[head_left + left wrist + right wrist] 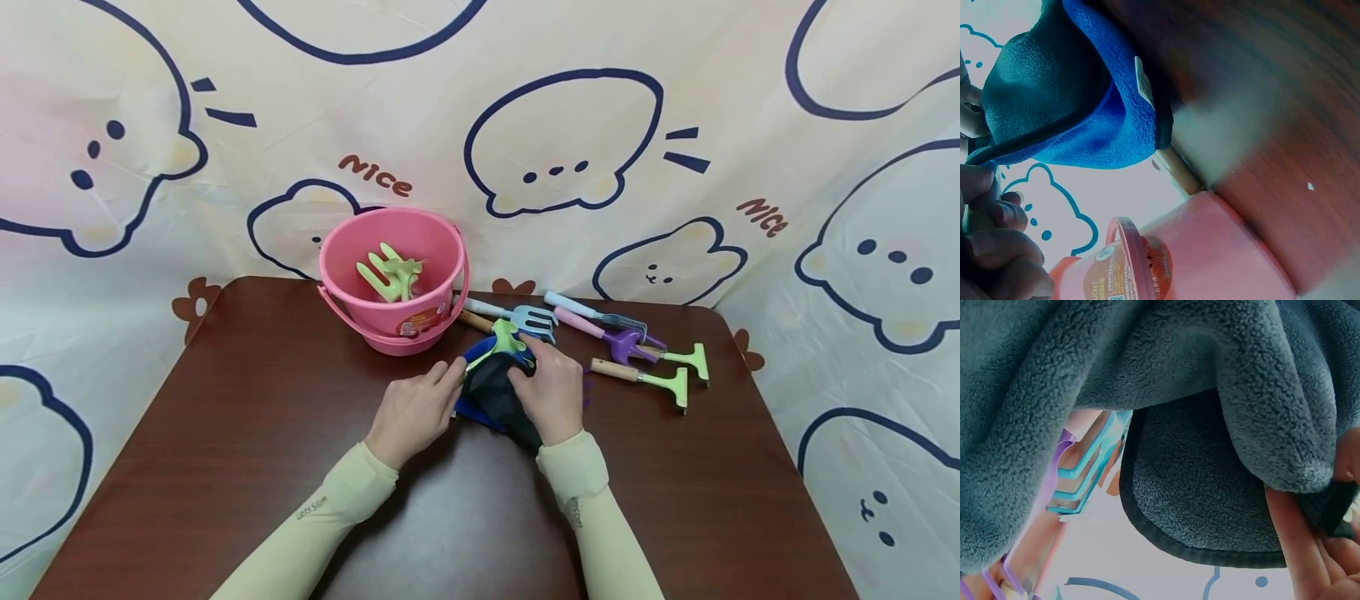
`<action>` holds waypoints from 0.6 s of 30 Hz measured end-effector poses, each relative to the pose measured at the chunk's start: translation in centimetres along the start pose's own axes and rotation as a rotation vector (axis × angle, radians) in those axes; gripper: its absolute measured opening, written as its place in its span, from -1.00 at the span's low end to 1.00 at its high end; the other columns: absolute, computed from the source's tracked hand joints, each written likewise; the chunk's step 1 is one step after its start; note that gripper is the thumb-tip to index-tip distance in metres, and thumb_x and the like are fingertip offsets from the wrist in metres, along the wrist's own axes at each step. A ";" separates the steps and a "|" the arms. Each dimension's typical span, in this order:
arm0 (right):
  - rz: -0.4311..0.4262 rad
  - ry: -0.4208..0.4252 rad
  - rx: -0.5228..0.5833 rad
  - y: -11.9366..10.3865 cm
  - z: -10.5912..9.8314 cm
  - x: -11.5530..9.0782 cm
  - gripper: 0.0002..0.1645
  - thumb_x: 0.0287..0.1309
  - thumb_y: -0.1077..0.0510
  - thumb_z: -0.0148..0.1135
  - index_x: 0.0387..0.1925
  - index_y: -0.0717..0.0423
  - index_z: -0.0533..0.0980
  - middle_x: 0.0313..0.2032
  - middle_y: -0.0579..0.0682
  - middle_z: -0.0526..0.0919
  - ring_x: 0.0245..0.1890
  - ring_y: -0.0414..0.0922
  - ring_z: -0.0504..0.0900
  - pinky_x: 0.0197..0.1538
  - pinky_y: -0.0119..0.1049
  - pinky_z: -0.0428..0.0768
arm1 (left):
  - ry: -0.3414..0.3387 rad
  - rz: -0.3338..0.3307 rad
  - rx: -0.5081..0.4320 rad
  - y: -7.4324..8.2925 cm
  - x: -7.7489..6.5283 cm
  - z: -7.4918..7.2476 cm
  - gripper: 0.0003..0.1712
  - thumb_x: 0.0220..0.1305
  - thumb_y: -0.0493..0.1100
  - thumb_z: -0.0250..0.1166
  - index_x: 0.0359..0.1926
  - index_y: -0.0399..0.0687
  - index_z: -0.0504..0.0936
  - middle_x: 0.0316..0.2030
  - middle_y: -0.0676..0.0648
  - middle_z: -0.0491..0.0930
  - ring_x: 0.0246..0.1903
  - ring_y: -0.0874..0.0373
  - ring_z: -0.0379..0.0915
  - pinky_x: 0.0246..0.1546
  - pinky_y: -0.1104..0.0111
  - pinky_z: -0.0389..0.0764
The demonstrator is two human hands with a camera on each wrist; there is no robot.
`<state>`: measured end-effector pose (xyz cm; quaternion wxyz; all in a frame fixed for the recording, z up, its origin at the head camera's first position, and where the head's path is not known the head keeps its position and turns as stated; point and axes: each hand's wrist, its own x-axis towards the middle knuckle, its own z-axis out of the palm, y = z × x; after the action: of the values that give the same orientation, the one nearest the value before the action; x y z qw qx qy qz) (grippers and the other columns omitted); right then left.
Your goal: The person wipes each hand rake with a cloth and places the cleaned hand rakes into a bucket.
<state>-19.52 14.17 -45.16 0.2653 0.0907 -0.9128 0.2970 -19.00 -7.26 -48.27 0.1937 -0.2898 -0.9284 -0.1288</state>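
Observation:
A two-sided fleece cloth [497, 390], dark grey on one face and blue on the other, hangs bunched between the two hands over the table. My left hand [420, 410] pinches its left side; in the left wrist view the cloth's blue face [1107, 134] and a small tag [1143, 80] show. My right hand [553, 390] pinches the right side, and in the right wrist view its fingers [1302, 547] press into the grey fleece [1204, 487]. At the cloth's far edge, between the hands, shows a light green garden tool's head [507, 337]; its handle is hidden.
Behind my left hand stands a pink bucket [390, 321] holding green tools [393, 275]. Right of it lie a blue hand fork [528, 318], another blue tool [592, 312], a purple tool [624, 342] and two green tools with wooden handles [663, 382]. A patterned curtain [420, 108] borders the table.

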 end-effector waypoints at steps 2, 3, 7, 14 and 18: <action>-0.001 0.006 -0.013 -0.1 0.0 -0.1 -0.52 -0.01 0.30 0.54 0.03 0.25 0.70 -0.12 0.23 0.80 -0.19 0.14 0.81 -0.12 0.03 0.76 | -0.005 -0.005 -0.002 0.1 0.0 0.1 -0.54 0.39 -0.05 0.35 0.24 -0.02 0.56 -0.32 -0.02 0.59 -0.70 0.29 0.19 -0.66 0.49 0.32; -0.005 0.010 -0.022 -0.1 0.0 -0.1 -0.52 -0.01 0.30 0.54 0.03 0.25 0.70 -0.15 0.23 0.81 -0.23 0.14 0.80 -0.15 0.02 0.76 | -0.009 -0.008 -0.004 0.1 0.0 0.3 -0.54 0.39 -0.05 0.35 0.25 -0.03 0.56 -0.32 -0.02 0.60 -0.69 0.29 0.20 -0.66 0.48 0.35; -0.027 0.035 -0.056 -0.2 0.1 -0.1 -0.53 -0.02 0.29 0.56 0.01 0.26 0.71 -0.26 0.22 0.81 -0.32 0.11 0.79 -0.23 -0.01 0.75 | -0.021 -0.012 -0.028 0.0 -0.1 0.7 -0.53 0.40 -0.06 0.34 0.27 -0.05 0.55 -0.31 -0.04 0.61 -0.68 0.28 0.23 -0.62 0.46 0.46; -0.026 0.064 -0.057 -0.4 -0.1 -0.1 -0.56 -0.02 0.29 0.57 -0.02 0.25 0.73 -0.34 0.19 0.80 -0.37 0.09 0.78 -0.26 -0.03 0.75 | 0.020 0.010 -0.010 -0.1 -0.1 1.0 -0.53 0.38 -0.06 0.36 0.25 -0.04 0.55 -0.34 -0.05 0.59 -0.70 0.27 0.21 -0.64 0.46 0.42; -0.017 0.064 -0.055 -0.5 -0.1 -0.1 -0.57 -0.02 0.29 0.57 -0.03 0.24 0.73 -0.28 0.20 0.82 -0.33 0.10 0.80 -0.23 -0.02 0.76 | 0.023 0.007 -0.003 0.0 -0.2 1.2 -0.54 0.38 -0.06 0.35 0.24 -0.03 0.56 -0.36 -0.05 0.57 -0.71 0.27 0.20 -0.67 0.47 0.39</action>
<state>-19.22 13.85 -44.95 0.2990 0.0815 -0.9109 0.2725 -19.17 -6.92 -49.40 0.2044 -0.2921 -0.9248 -0.1330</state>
